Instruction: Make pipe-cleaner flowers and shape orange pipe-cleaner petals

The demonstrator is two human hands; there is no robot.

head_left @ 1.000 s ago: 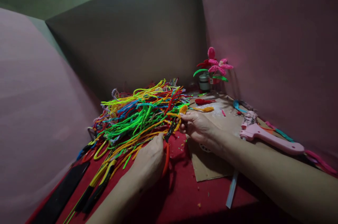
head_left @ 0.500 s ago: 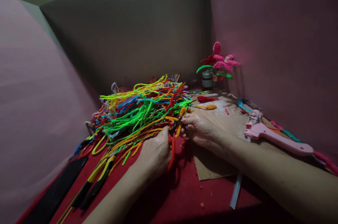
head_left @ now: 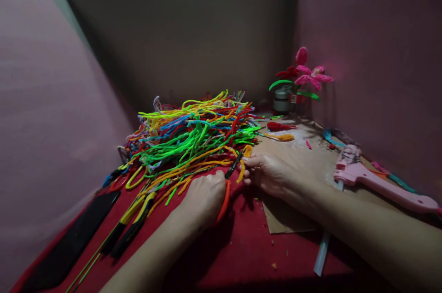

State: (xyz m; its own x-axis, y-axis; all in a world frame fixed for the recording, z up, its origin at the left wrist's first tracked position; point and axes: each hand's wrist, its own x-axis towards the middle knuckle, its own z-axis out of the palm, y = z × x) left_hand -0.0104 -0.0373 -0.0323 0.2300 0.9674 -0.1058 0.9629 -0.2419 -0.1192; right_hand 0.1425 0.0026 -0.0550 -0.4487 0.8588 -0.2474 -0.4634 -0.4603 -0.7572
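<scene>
Scissors (head_left: 227, 196) and orange stem (head_left: 247, 150) held between pile (head_left: 193, 141) and cardboard (head_left: 305, 159).
Along the left edge of the surface (head_left: 241, 254), a flat black item (head_left: 72, 242), then yellow-black handles (head_left: 141, 220); near the far right corner, pink flowers (head_left: 314, 77); by the right edge, a glue gun (head_left: 386, 185). Red surface showing at the near edge, right of the left forearm (head_left: 155, 249), dotted with scraps (head_left: 274, 266). Left hand (head_left: 207, 196) closed round the scissors' grips; right hand (head_left: 265, 171) pinched on the stem.

The near red cloth (head_left: 248, 251) leaves passage; heaped strands (head_left: 196, 131) block beyond, a glue gun (head_left: 383, 184) to the right.
</scene>
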